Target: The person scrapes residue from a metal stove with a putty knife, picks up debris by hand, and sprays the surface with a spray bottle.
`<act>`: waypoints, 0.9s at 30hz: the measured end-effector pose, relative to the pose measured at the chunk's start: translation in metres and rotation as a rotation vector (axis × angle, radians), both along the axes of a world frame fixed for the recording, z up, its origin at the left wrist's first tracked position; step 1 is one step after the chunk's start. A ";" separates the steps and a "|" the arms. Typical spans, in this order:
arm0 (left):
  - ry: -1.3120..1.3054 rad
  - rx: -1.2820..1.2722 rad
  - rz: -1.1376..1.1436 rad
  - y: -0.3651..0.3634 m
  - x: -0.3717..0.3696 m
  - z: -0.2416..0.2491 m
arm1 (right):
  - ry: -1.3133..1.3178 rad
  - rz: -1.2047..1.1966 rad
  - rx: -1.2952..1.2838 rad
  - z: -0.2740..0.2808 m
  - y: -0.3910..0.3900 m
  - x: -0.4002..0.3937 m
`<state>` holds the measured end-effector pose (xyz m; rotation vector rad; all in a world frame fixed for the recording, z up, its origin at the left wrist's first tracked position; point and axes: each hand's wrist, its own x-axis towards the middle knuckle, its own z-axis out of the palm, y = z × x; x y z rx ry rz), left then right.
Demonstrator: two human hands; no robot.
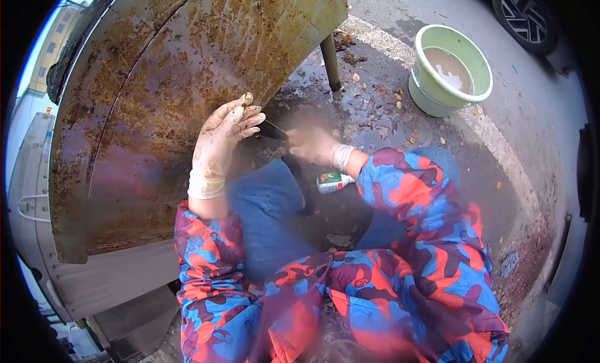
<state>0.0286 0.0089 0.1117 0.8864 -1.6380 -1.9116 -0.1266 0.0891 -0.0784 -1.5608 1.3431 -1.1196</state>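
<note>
My left hand [219, 138], in a thin dirt-smeared glove, is raised in front of a rusty, mud-stained panel [169, 100]. Its fingers are curled together; whatever sits between them is hidden. My right hand [312, 144], also gloved and partly blurred, is closed around a tool with a flat dark blade [272, 131], like a scraper. The blade points left, and its tip reaches the fingers of my left hand. Below my right wrist, a small white bottle with a green and red label [332, 182] lies on the wet ground.
A pale green bucket [431, 101] of murky water stands at the upper right. A leg [330, 63] stands by the panel's right edge. Wet leaves [400, 103] litter the ground. A car wheel [524, 16] is at the top right, and a grey bin-like body [119, 278] is behind the panel.
</note>
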 end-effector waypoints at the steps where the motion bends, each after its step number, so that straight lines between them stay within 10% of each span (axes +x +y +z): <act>1: -0.009 -0.013 0.008 0.001 -0.001 0.001 | 0.132 -0.038 0.004 -0.018 -0.009 -0.006; 18: 0.189 0.113 -0.092 -0.020 0.009 -0.034 | 0.030 -0.683 0.204 0.047 0.002 -0.072; 27: -0.102 -0.029 -0.015 -0.002 -0.011 -0.020 | -0.064 -0.580 -0.017 0.059 0.013 -0.063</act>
